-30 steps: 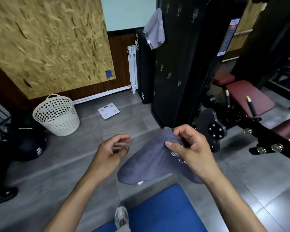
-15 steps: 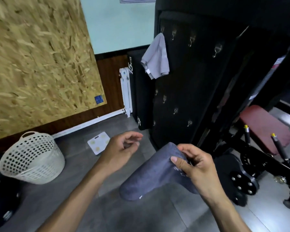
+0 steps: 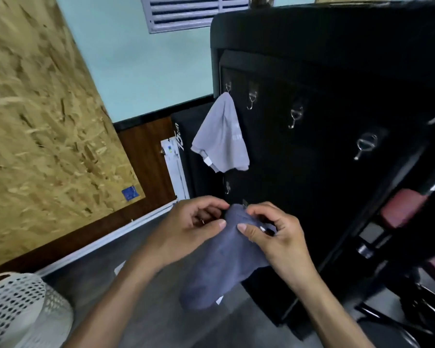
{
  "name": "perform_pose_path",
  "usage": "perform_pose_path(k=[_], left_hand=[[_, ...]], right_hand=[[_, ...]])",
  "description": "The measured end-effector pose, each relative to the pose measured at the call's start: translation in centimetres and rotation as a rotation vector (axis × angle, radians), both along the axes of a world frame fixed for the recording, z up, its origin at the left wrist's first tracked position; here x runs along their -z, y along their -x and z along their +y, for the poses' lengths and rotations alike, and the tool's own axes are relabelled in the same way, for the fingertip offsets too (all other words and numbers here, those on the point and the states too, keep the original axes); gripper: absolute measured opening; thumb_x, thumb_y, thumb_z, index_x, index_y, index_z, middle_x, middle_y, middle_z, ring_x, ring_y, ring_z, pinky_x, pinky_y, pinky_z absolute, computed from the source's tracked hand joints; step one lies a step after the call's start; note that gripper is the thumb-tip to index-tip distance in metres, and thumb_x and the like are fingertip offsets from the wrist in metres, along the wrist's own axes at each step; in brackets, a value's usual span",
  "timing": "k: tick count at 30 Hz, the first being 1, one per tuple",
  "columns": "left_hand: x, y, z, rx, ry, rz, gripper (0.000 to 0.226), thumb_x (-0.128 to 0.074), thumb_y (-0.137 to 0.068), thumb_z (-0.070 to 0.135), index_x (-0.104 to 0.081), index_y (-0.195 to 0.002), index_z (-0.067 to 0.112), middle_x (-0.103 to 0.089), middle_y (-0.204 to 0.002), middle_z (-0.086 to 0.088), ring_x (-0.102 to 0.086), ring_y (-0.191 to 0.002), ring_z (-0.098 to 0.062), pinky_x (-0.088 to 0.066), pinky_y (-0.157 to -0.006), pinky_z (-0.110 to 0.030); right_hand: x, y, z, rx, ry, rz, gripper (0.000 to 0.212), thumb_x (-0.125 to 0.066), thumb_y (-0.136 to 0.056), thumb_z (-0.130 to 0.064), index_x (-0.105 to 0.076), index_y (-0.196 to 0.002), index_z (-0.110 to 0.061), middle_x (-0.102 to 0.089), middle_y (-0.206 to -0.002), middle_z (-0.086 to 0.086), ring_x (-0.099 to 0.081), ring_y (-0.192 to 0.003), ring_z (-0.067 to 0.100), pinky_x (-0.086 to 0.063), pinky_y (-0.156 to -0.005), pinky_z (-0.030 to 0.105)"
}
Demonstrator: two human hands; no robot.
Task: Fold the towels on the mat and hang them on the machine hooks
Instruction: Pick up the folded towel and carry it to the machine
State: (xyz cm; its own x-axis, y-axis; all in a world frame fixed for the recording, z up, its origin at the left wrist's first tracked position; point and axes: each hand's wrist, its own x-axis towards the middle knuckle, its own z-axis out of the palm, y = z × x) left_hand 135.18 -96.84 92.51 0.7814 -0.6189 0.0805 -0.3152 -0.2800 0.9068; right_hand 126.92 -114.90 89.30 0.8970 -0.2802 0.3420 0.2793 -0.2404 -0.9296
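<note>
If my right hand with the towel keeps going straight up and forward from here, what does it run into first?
Probably the black machine panel, around the small lower hook just above the right hand and the held towel. The free upper hooks sit higher. Depth is hard to judge.

A single head-worn camera looks forward and down from the person's eye level, close over both hands (image 3: 236, 234), facing the black machine (image 3: 337, 121) straight ahead, with wall (image 3: 136, 71) and floor (image 3: 98, 285) at left.
</note>
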Motion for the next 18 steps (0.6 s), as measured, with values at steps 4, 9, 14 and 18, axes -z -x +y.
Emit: perform_pose_path(k=[4,9,14,18], left_hand=[[-0.4,-6.6,-2.2,-0.055,0.041,0.021,0.027,-0.071,-0.084,0.015,-0.068,-0.108,0.027,-0.069,-0.097,0.002,-0.066,-0.093,-0.014,-0.051,-0.077,-0.021],[-0.6,-13.3,-4.9,-0.114,0.023,-0.063,0.042,-0.077,-0.078,0.014,-0.063,-0.114,0.031,-0.068,-0.101,0.012,-0.065,-0.093,-0.008,-0.049,-0.076,-0.017],[-0.9,-19.1,-7.6,-0.206,0.07,-0.129,0.037,-0.073,-0.081,0.013,-0.064,-0.113,0.028,-0.068,-0.1,0.018,-0.064,-0.095,0.0,-0.052,-0.083,-0.02],[-2.2,-23.1,-10.1,-0.215,0.132,-0.191,0.032,-0.071,-0.082,0.009,-0.067,-0.113,0.017,-0.07,-0.1,0.011,-0.065,-0.093,0.003,-0.053,-0.085,-0.019]], right_hand=[[-0.7,-7.3,-1.8,-0.014,-0.046,0.027,0.019,-0.076,-0.08,-0.001,-0.069,-0.095,-0.011,-0.069,-0.089,-0.009,-0.064,-0.086,0.0,-0.046,-0.077,0.011],[-1.0,-15.3,-3.3,0.028,-0.072,0.02,0.017,-0.074,-0.082,-0.003,-0.067,-0.096,-0.01,-0.071,-0.091,-0.003,-0.067,-0.09,0.01,-0.051,-0.08,0.021],[-1.6,-21.3,-4.4,0.096,-0.111,0.01,0.014,-0.065,-0.09,-0.007,-0.064,-0.103,-0.011,-0.071,-0.098,0.003,-0.068,-0.098,0.018,-0.054,-0.089,0.037],[-2.9,-24.8,-5.3,0.232,-0.07,-0.012,0.014,-0.06,-0.094,-0.011,-0.065,-0.106,-0.014,-0.071,-0.098,-0.003,-0.067,-0.098,0.01,-0.053,-0.087,0.029]])
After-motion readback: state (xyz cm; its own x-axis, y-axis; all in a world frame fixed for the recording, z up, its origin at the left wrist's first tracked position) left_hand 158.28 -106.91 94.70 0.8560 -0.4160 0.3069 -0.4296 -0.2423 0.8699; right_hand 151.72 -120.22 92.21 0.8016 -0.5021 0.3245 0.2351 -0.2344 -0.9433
